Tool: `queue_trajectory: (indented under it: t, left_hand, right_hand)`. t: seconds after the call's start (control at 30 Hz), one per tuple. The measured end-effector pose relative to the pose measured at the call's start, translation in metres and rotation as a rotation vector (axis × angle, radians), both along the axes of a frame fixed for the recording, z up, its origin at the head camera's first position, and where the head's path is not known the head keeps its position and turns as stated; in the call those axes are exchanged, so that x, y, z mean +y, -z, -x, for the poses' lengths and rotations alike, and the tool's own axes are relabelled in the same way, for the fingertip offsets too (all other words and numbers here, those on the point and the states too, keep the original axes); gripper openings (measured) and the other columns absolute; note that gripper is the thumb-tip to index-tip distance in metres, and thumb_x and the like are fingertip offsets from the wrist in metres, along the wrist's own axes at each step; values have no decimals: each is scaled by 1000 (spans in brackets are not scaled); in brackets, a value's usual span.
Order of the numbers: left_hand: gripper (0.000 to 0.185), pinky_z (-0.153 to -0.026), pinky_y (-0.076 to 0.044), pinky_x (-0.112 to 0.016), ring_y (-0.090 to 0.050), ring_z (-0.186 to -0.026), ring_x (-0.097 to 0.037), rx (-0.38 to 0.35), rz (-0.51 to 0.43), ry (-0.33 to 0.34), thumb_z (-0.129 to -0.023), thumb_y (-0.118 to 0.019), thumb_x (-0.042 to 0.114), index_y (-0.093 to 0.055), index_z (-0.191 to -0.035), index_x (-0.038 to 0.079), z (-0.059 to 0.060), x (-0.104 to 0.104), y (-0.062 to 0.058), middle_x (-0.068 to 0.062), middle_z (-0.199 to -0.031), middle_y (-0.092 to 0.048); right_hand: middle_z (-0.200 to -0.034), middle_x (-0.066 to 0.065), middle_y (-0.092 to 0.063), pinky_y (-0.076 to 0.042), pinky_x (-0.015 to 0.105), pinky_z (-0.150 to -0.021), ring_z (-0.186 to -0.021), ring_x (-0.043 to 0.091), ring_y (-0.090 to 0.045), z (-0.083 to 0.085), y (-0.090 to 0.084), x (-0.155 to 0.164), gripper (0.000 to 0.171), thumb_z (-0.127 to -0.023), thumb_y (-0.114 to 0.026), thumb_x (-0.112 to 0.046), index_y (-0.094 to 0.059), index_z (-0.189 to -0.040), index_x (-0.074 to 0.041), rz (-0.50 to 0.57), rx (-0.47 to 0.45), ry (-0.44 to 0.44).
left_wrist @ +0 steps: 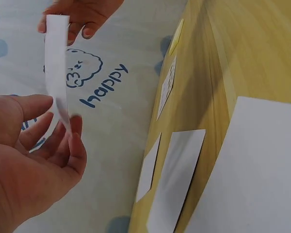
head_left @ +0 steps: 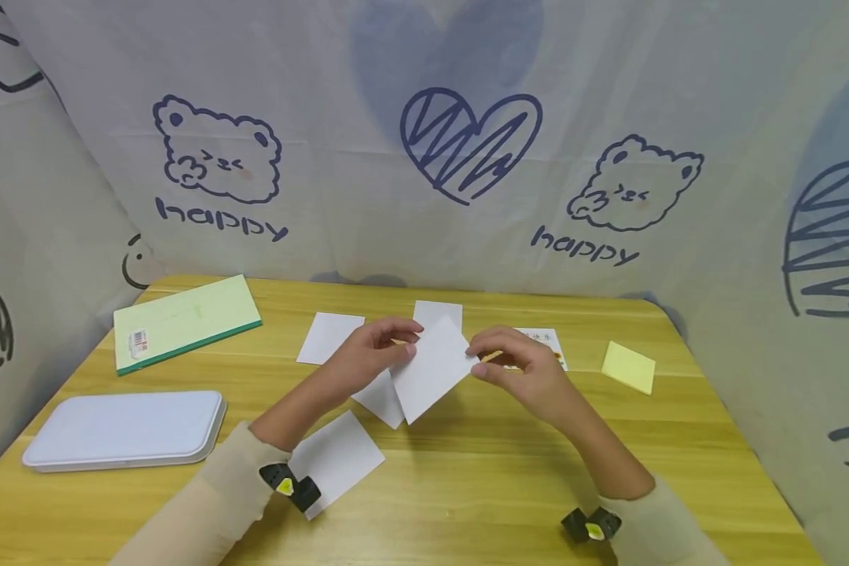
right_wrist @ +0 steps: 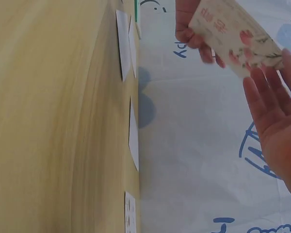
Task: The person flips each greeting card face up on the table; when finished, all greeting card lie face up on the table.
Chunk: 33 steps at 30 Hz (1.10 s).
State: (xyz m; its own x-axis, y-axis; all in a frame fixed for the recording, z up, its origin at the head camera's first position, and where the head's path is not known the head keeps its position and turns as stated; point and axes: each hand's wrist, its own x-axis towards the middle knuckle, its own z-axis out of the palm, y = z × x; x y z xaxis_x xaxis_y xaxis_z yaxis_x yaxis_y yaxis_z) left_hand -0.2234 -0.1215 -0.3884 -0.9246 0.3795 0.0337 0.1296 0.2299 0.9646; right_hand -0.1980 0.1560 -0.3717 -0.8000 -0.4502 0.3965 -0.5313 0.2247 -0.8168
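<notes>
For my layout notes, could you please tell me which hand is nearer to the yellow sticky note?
The right hand: it holds the right edge of the flower-printed card, left of the yellow sticky note. The left hand is farther left, at the card's other side.

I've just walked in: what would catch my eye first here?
First, the white rectangular paper card held up between the left hand and right hand, its other face printed with pink flowers. Behind the wood-grain table, a dark-blue scribbled heart marks the pale fabric backdrop. A pale-green rectangular pad lies at the table's back left.
</notes>
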Motion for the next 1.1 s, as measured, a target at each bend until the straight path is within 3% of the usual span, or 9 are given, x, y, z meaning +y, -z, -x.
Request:
queue_trajectory:
  t: [0.2,0.37,0.53,0.63,0.9,1.1]
  left_hand:
    - [33,-99,-50,-40,-62,-116,-21,68,-28,13,-99,-65,26,-63,-130,15,-8,-2,-8,-2,-132,-63]
    - [28,-100,-51,-38,-63,-116,-19,85,-103,65,-101,-63,24,-66,-125,11,-11,2,-8,-6,-127,-65]
    - [27,-94,-53,-35,-65,-110,-20,102,-143,46,-100,-64,22,-66,-122,8,-13,4,-7,-13,-124,-65]
    - [26,-92,-54,-35,-67,-108,-20,98,-157,17,-99,-65,22,-66,-121,9,-14,4,-7,-10,-120,-67]
    - [20,-84,-56,-33,-67,-104,-32,103,-120,-30,-97,-68,15,-67,-116,8,-12,5,-7,-10,-112,-68]
    - [20,-88,-55,-40,-66,-97,-23,93,-83,-93,-97,-67,17,-69,-116,11,-11,4,-10,-9,-108,-69]
  right_hand:
    - [-103,13,-66,-58,27,-81,-90,16,-66,2,-3,-2,18,-98,-67,-18,-66,-109,-3,132,-127,199]
    - [-96,14,-66,-57,24,-76,-84,18,-66,8,1,-1,30,-100,-65,-32,-64,-109,-3,146,-194,352]
    - [-95,13,-65,-58,26,-75,-80,17,-65,10,4,-3,34,-100,-64,-34,-64,-109,-2,149,-201,372]
    - [-95,12,-65,-58,28,-75,-79,17,-65,10,5,-4,34,-100,-63,-36,-65,-109,-3,156,-204,380]
    - [-91,10,-64,-57,26,-72,-76,19,-62,10,5,-5,34,-99,-64,-39,-65,-107,-6,145,-230,383]
    - [-96,10,-63,-50,22,-68,-82,21,-59,10,5,-2,30,-98,-67,-35,-66,-115,-10,37,-149,376]
